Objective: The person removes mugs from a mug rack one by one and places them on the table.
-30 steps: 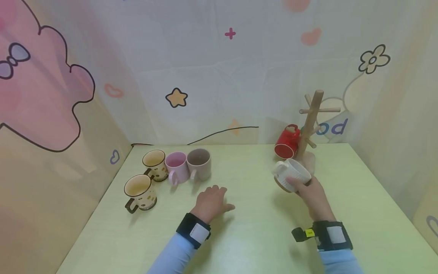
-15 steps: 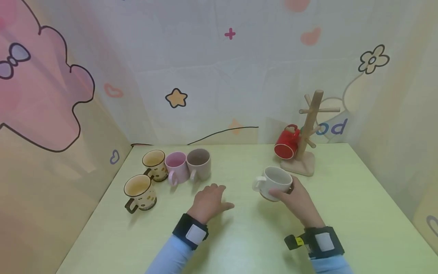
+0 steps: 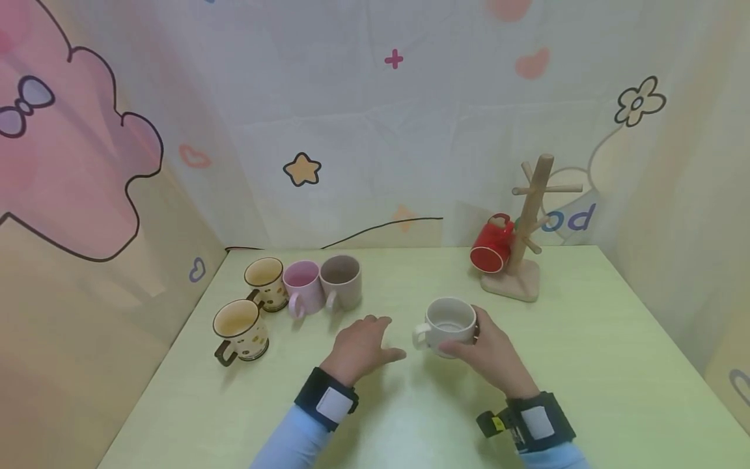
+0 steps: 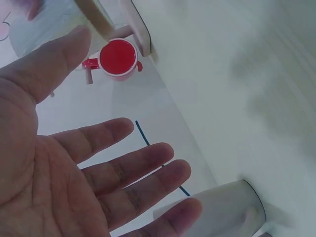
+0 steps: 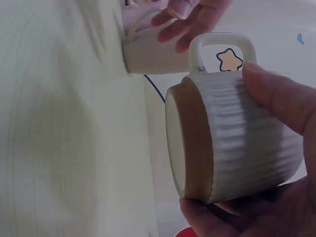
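Observation:
A white ribbed mug (image 3: 448, 319) with a brown base band (image 5: 197, 143) is held above the table in my right hand (image 3: 495, 352), thumb on one side and fingers round the other. Its handle (image 3: 420, 336) points left. My left hand (image 3: 360, 348) hovers palm down to the left of the mug, fingers spread and holding nothing; in the left wrist view its palm (image 4: 54, 187) faces the camera. A red mug (image 3: 491, 249) hangs tilted on the wooden mug tree (image 3: 532, 215) at the back right.
At the left stand two cream patterned mugs (image 3: 240, 329), a pink mug (image 3: 303, 286) and a grey mug (image 3: 342, 281), close together. The mug tree's base (image 3: 512, 284) rests near the table's back edge. A printed curtain (image 3: 351, 130) encloses the back and sides.
My right hand has carried the white mug left and toward me, away from the mug tree, turning it more upright. The left hand has hardly moved.

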`<state>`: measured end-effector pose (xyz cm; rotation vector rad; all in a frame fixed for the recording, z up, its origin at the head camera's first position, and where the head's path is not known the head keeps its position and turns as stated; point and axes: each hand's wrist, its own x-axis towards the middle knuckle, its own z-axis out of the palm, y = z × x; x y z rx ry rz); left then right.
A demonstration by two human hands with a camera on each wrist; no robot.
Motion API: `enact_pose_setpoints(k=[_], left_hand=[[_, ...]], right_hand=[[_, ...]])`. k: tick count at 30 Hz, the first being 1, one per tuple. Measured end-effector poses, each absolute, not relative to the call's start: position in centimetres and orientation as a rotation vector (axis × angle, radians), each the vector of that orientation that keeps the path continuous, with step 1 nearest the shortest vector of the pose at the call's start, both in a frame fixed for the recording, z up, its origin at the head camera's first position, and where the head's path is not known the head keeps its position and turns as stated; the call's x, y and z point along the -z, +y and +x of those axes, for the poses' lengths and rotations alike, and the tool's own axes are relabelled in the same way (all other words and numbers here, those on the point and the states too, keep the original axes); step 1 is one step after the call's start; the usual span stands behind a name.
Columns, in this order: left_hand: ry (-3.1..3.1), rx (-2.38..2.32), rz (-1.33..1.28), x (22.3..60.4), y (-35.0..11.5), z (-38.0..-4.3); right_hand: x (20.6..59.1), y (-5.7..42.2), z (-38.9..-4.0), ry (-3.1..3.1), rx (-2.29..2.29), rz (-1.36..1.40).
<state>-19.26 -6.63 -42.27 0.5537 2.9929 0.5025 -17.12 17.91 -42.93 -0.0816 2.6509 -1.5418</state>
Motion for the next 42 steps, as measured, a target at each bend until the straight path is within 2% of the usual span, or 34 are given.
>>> enact_pose_setpoints(k=[30, 42], left_hand=[[2.938, -0.548, 0.763, 42.5, -5.8, -18.9], [2.879, -0.687, 0.925, 42.8, -5.9, -19.1]], right_hand=[[44.2, 14.4, -16.7, 2.865, 1.43, -0.297], [44.2, 13.9, -16.4, 2.95, 1.35, -0.347]])
